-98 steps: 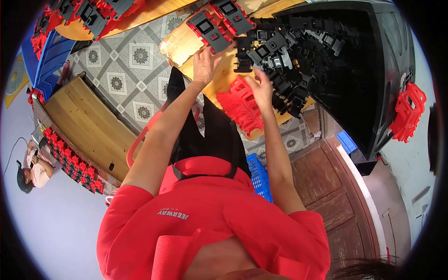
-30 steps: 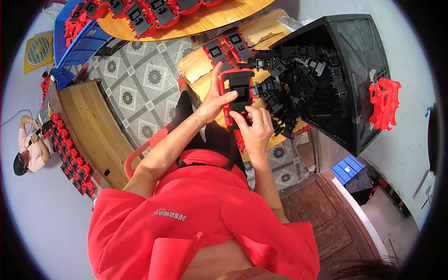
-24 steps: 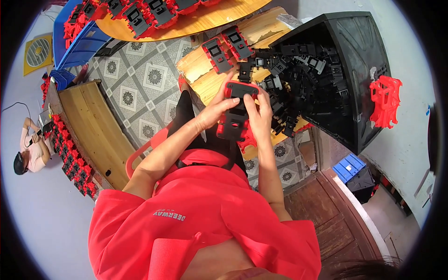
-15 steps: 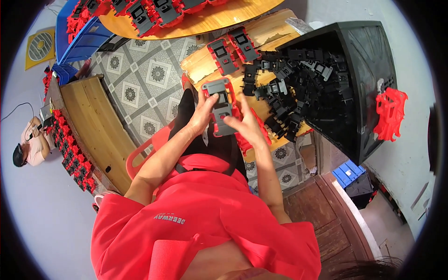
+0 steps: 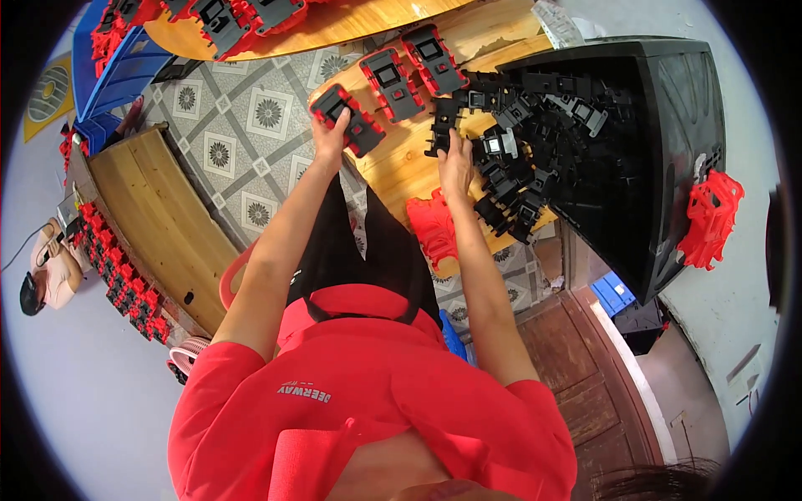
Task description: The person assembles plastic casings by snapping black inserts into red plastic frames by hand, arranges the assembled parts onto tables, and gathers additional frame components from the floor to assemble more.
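Note:
My left hand (image 5: 328,140) grips a red and black plastic housing (image 5: 362,135) by its near left side, thumb on top, at the left edge of the wooden table (image 5: 380,171). On the same table, two similar red and black housings (image 5: 390,82) lie just to its right, side by side. My right hand (image 5: 456,169) is closed at the near end of a black plastic frame (image 5: 444,117), on the left border of a heap of black frames (image 5: 510,108). Red plastic shells (image 5: 432,225) rest near the table's front edge, left of my right forearm.
A large black bin (image 5: 668,92) lies tipped toward the table, black frames spilling from it. A red part (image 5: 710,219) hangs on its outer side. More housings (image 5: 267,12) sit on a far wooden tabletop (image 5: 334,37). At left, a person (image 5: 60,271) is beside a row of housings (image 5: 117,271).
The housing, earlier between both hands, has moved forward and left in my left hand. My right hand has left it and reached forward and right to the black frames.

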{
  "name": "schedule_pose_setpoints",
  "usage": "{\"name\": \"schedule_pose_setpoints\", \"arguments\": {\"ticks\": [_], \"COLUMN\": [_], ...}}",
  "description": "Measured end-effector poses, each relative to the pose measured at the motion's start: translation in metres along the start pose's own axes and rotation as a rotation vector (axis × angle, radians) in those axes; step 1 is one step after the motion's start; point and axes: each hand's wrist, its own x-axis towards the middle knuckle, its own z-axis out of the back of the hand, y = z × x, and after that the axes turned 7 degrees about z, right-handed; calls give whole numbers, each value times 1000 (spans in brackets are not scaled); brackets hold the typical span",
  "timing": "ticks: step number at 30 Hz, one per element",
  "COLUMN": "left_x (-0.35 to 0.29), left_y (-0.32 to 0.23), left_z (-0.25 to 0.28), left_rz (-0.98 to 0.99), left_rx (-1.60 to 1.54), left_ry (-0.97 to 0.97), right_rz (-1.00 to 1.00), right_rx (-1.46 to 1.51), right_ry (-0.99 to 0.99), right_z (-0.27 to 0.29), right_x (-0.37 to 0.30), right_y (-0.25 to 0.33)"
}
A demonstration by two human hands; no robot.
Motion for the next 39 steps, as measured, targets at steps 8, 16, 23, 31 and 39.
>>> {"name": "schedule_pose_setpoints", "arguments": {"ticks": [8,16,23,31,39], "left_x": [-2,-118,-108,-102,-137], "left_y": [4,73,146,94,-17], "left_z": [-34,-48,-96,-68,-57], "left_rz": [308,-101,-269,-390,631], "left_rx": [343,1038,1413,968,-8], "left_ry": [-71,417,622,535,585], "right_rz": [-5,-228,-353,-357,315], "right_rx": [-8,-96,-137,-240,-498], "right_ry": [13,416,409,369,-84], "right_z": [38,72,28,46,69], "right_x": [-20,-137,-154,-146,6], "right_y": [-58,-110,-92,-85,-77]}}
